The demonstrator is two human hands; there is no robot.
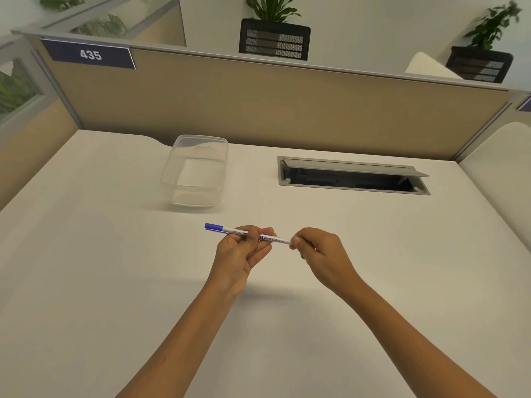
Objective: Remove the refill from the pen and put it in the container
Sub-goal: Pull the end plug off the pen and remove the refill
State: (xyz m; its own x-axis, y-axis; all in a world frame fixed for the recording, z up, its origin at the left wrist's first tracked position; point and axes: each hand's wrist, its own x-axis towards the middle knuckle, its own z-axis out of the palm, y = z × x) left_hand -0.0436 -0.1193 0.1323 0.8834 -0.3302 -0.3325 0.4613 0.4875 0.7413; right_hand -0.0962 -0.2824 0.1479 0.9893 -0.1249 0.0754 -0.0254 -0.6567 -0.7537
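Observation:
A white pen (274, 239) with a blue cap and blue lettering is held level above the white desk, cap pointing left. My left hand (244, 251) grips its barrel near the cap. My right hand (319, 252) pinches the pen's right end, which is hidden by the fingertips. No refill shows outside the pen. A clear plastic container (172, 179) stands open and empty on the desk beyond the hands, to the far left of the pen.
A grey cable hatch (353, 189) with its flap raised is set in the desk (115, 282) at the back right. A beige partition (258, 104) with a sign reading 435 closes the far edge. Potted plants stand behind the partition.

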